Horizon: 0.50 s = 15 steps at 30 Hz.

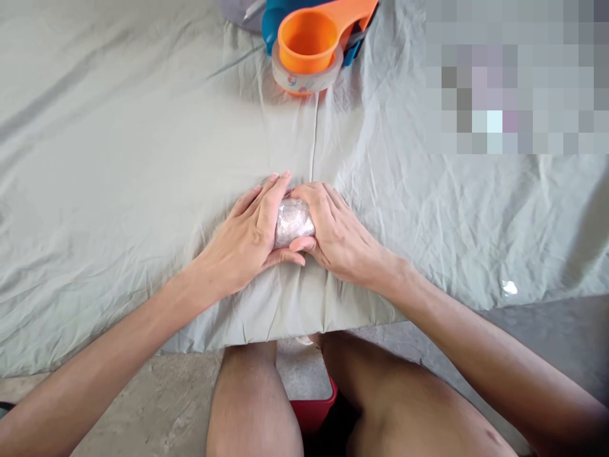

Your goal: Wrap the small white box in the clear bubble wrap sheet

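Observation:
Between my two hands, near the front of the cloth, is a small rounded bundle wrapped in shiny clear plastic (pixel 294 222); what lies inside it cannot be made out. My left hand (pixel 254 231) presses on its left side, fingers together and pointing away, thumb along the near edge. From the right, my right hand (pixel 330 231) curls round it, with the fingers bent over the far side and the thumb at the front. Farther off stands an orange tape dispenser (pixel 308 41) with a roll of clear tape (pixel 307 81) on it.
A wrinkled grey-green cloth (pixel 143 158) covers the surface, its front edge hanging over my knees. Something blue (pixel 295 9) lies behind the dispenser. A small shiny scrap (pixel 509 287) is at the right. A red stool edge (pixel 314 409) shows below. The upper right corner is blurred out.

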Available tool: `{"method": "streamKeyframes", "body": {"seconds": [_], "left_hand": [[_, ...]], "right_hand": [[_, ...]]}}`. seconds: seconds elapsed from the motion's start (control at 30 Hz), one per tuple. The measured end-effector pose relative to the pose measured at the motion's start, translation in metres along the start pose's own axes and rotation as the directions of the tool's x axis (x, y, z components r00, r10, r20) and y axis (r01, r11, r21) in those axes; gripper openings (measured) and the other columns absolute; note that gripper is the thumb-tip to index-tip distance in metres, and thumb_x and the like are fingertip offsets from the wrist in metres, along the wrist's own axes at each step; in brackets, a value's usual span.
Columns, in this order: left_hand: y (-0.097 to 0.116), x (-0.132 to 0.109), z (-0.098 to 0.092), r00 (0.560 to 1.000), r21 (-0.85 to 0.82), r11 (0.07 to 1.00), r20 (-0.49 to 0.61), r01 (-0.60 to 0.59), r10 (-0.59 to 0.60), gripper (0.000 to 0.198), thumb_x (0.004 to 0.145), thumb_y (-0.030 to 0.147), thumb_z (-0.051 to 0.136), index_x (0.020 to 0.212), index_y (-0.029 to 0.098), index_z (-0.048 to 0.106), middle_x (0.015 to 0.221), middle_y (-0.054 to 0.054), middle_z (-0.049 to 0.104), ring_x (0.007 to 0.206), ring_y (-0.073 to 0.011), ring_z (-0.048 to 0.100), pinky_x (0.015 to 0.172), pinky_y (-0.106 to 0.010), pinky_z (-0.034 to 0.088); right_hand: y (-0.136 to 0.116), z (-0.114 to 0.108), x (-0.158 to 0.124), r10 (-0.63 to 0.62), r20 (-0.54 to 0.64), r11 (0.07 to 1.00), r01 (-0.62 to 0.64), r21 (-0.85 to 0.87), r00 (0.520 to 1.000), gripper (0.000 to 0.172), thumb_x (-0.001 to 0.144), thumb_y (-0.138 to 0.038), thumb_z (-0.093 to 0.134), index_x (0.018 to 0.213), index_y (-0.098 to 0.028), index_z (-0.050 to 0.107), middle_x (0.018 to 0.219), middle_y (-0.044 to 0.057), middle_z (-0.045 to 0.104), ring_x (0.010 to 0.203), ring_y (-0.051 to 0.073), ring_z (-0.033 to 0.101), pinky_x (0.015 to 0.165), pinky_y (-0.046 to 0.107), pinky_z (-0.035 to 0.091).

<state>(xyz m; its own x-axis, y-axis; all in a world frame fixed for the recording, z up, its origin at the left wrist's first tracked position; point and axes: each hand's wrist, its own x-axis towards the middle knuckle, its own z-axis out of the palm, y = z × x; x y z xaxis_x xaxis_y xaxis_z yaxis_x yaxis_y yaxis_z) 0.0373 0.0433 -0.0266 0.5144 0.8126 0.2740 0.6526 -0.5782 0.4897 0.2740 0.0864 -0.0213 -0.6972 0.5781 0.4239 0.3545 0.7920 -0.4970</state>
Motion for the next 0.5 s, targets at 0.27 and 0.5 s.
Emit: {"method": "streamKeyframes", "body": {"seconds": [0.27,0.5], "left_hand": [[0.008,0.001,0.000,0.996,-0.055,0.995,-0.031,0.078,-0.079,0.077,0.116,0.071,0.057,0.174,0.029,0.027,0.182,-0.023,0.050,0.174,-0.0363,0.045,0.139,-0.064,0.047],[0.011,0.002,0.001,0.996,-0.051,0.995,-0.038,0.083,-0.085,0.087,0.117,0.071,0.054,0.180,0.037,0.004,0.182,-0.020,0.051,0.170,-0.0361,0.052,0.138,-0.071,0.048]], "right_hand": [[0.000,-0.001,0.000,0.060,0.012,0.996,-0.061,0.060,0.998,0.075,0.117,-0.079,0.032,0.155,-0.019,0.055,0.146,0.019,0.072,0.125,0.035,0.071,0.110,0.057,0.060],[0.000,-0.001,-0.001,0.037,-0.005,0.999,-0.037,0.036,0.999,0.081,0.117,-0.078,0.031,0.176,-0.022,0.038,0.149,0.017,0.071,0.129,0.032,0.072,0.114,0.056,0.061]]}}
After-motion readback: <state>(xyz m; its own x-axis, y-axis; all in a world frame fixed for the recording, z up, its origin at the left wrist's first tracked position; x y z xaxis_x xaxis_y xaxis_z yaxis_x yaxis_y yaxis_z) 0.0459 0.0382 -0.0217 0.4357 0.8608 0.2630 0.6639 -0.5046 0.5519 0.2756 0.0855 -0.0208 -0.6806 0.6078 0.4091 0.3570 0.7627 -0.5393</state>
